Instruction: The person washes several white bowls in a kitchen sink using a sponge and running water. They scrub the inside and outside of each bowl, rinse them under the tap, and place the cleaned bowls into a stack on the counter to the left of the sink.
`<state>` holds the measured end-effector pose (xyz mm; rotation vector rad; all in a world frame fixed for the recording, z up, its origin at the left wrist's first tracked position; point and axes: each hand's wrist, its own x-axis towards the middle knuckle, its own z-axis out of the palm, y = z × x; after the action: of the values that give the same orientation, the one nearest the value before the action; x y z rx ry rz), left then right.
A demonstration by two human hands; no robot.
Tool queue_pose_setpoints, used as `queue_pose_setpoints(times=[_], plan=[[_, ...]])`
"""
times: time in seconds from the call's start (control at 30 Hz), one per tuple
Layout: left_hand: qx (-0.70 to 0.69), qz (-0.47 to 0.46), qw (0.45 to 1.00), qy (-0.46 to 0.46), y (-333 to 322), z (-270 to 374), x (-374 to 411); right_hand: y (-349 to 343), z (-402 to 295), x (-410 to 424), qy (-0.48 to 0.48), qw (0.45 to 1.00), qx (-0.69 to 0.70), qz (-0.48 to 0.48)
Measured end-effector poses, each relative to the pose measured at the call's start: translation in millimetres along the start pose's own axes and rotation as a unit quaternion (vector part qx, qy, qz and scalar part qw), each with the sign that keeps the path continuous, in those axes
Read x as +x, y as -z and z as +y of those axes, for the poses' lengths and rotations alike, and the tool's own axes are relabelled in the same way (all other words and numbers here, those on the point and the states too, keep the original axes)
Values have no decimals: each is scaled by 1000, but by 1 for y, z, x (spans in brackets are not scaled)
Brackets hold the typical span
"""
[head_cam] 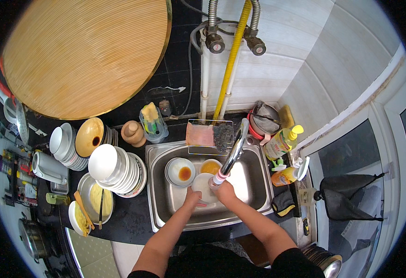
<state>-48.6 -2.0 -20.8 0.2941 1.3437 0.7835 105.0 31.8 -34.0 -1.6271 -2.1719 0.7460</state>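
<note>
In the stainless steel sink (157, 205), my left hand (193, 199) grips the near left rim of a white bowl (201, 182). My right hand (225, 193) is at the right side of this bowl, just under the pink-banded spout of the chrome faucet (234, 149). That spout hides some of my right fingers, so their grip does not show. Left of the bowl sit stacked white bowls (175, 166), the top one with brown liquid inside. Behind it is another bowl (210, 166) holding yellowish liquid.
Stacked white bowls and plates (118, 170) stand left of the sink, beside a metal basin (111, 213). A wire rack (210, 133) with a pink cloth spans the sink's back edge. At right are a yellow-capped detergent bottle (281, 142) and an orange spray bottle (284, 176).
</note>
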Motion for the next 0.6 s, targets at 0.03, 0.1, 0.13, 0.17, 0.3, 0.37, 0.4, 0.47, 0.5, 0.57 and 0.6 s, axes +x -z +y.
queue_pose_setpoints(times=[0.03,0.1,0.13,0.17,0.3,0.37,0.4,0.47,0.5,0.57,0.6], plan=[[4,-11,1000,3,-3,0,-3,-6,-2,2,-23,999,17,-15],[24,-19,1000,-7,-14,-2,-5,-29,7,5,12,997,73,22],[28,-24,999,-9,-23,-3,-4,-47,20,7,-4,993,115,31],[28,-25,999,-11,-26,-5,-2,-58,27,9,-17,986,160,36],[34,-17,999,4,-4,-5,3,-32,8,1,69,950,199,-232],[26,-18,999,10,-4,-3,-6,-14,5,-1,25,942,59,-328],[22,-34,999,20,-5,-3,-8,-7,1,2,-21,956,8,-293],[17,-48,998,33,-14,-2,-11,-24,9,3,-32,985,93,-144],[25,-49,998,31,-16,2,-13,-30,11,2,-38,988,135,-69],[36,-41,998,24,-16,9,-13,-11,-10,3,20,977,134,-165],[45,-46,998,13,-11,10,-10,4,-20,1,22,958,160,-238]])
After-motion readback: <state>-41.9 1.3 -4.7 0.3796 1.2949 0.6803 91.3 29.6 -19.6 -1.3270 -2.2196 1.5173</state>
